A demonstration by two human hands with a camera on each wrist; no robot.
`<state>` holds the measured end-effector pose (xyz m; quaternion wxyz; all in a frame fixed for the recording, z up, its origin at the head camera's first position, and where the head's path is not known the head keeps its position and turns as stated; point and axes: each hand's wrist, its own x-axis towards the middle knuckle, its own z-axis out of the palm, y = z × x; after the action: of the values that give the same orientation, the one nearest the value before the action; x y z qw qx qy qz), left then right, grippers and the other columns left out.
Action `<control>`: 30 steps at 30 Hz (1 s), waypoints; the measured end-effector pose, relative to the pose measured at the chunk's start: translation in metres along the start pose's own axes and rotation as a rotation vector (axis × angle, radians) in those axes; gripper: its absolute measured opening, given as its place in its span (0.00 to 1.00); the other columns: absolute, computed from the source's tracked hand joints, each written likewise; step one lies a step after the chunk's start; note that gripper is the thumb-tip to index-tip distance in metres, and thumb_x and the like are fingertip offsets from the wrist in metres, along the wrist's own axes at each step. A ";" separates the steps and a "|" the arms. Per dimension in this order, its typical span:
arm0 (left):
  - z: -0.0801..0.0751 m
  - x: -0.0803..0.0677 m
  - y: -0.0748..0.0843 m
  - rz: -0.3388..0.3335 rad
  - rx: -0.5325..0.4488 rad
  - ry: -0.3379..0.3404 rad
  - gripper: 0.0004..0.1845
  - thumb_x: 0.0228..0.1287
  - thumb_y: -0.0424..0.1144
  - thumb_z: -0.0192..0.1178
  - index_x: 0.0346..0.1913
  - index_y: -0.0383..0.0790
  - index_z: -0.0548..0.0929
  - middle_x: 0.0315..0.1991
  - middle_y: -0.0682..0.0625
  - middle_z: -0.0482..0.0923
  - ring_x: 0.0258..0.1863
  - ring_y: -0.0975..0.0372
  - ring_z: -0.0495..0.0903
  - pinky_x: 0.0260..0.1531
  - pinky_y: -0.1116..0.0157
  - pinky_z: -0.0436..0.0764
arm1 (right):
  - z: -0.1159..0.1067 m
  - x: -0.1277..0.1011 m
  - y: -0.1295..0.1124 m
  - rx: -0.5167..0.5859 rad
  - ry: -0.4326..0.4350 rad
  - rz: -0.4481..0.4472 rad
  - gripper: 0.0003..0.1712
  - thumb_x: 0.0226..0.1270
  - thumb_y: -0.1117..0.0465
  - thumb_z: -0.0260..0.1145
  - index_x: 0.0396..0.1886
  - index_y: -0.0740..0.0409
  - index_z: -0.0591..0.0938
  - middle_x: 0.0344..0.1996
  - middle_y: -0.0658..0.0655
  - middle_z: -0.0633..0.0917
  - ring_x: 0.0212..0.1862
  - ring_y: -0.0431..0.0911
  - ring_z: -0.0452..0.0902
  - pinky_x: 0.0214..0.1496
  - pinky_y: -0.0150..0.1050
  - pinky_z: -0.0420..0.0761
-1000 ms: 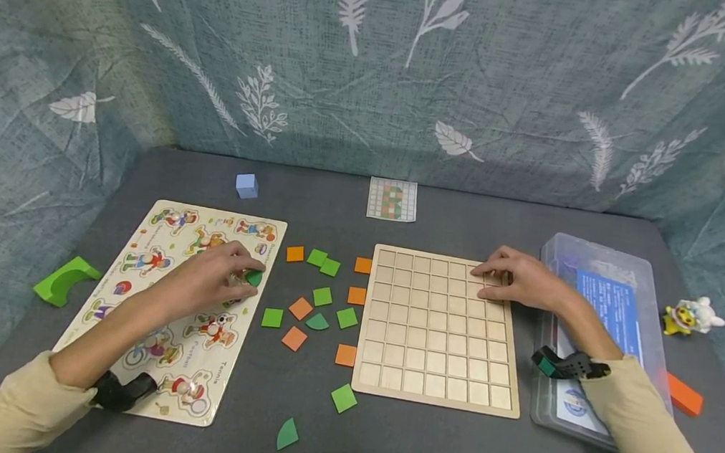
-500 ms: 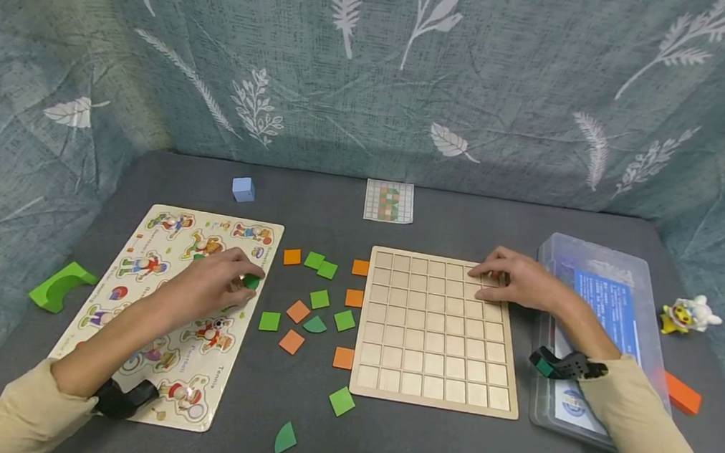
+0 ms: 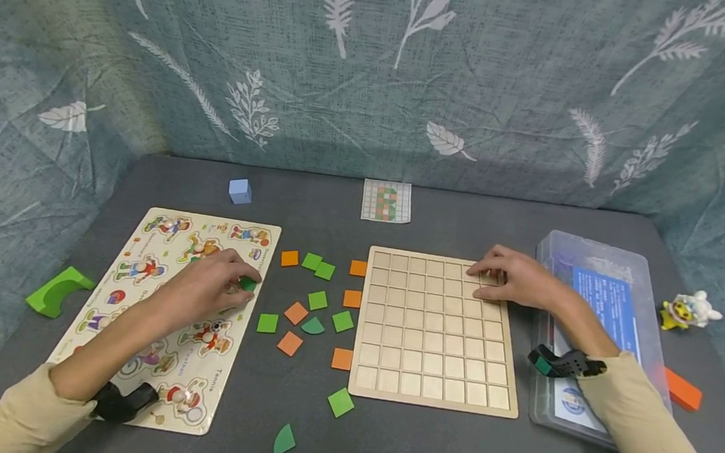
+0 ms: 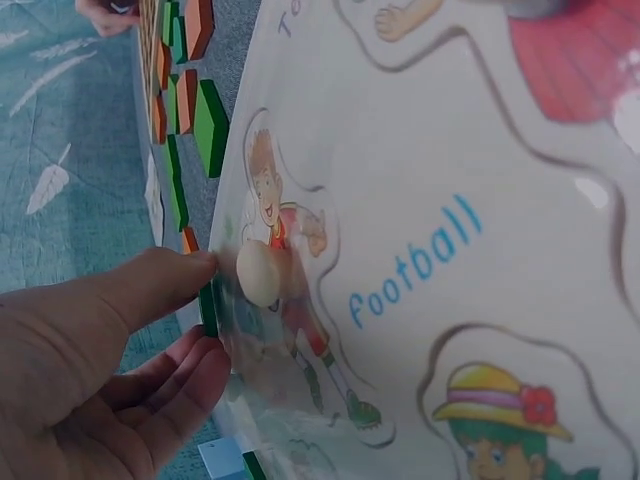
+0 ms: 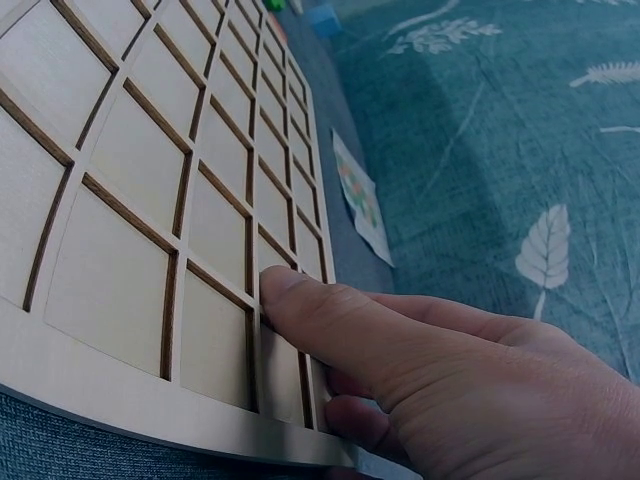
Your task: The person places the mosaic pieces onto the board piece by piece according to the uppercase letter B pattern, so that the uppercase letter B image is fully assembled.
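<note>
In the head view, my left hand (image 3: 204, 288) is over the right part of the picture puzzle board (image 3: 229, 380). Its thumb and fingers pinch a small dark green tile (image 3: 247, 283), partly covered by the fingers; the tile's edge (image 4: 208, 308) shows between thumb and fingertips in the left wrist view. My right hand (image 3: 520, 278) rests at the far right corner of a wooden grid board (image 3: 428, 322), fingers loosely bent and apart. From the right wrist, the thumb (image 5: 290, 290) touches the grid's dividers, with other fingers near the board's edge.
Several green and orange squares (image 3: 268, 323) and two green quarter-circle tiles (image 3: 285, 441) lie between the boards. A pattern card (image 3: 387, 201) and blue cube (image 3: 240, 191) are at the back. Right: lidded plastic box (image 3: 608, 298), toy figure (image 3: 688, 311), orange block (image 3: 683, 389). Left: green arch (image 3: 59, 291).
The green tile has tilted between my left fingers and shows less of its face. My right hand keeps its place on the grid board. The head view has shifted slightly.
</note>
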<state>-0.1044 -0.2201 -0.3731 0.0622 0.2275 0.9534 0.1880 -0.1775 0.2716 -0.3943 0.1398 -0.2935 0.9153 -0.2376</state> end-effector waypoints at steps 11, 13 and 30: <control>0.001 0.024 0.020 0.039 -0.020 -0.004 0.15 0.58 0.35 0.66 0.49 0.40 0.85 0.40 0.46 0.79 0.31 0.62 0.72 0.31 0.66 0.69 | -0.002 -0.002 -0.001 0.002 -0.003 0.010 0.19 0.62 0.52 0.70 0.51 0.52 0.84 0.39 0.51 0.77 0.37 0.41 0.70 0.37 0.35 0.73; 0.004 0.038 0.036 0.079 -0.043 -0.028 0.16 0.59 0.36 0.65 0.51 0.40 0.85 0.41 0.45 0.78 0.30 0.62 0.72 0.30 0.67 0.69 | -0.002 -0.001 -0.002 0.004 -0.005 0.009 0.19 0.62 0.52 0.70 0.51 0.52 0.84 0.39 0.51 0.77 0.37 0.41 0.71 0.38 0.35 0.73; 0.070 0.169 0.180 0.368 -0.087 -0.185 0.10 0.64 0.36 0.61 0.45 0.38 0.86 0.40 0.46 0.78 0.32 0.64 0.69 0.28 0.75 0.68 | 0.001 0.002 0.003 0.005 0.011 -0.034 0.19 0.60 0.56 0.72 0.51 0.54 0.84 0.39 0.52 0.77 0.36 0.42 0.71 0.37 0.36 0.73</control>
<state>-0.1664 0.0286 -0.3740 0.1239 0.4112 0.8770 0.2154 -0.1796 0.2722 -0.3965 0.1314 -0.3075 0.9104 -0.2437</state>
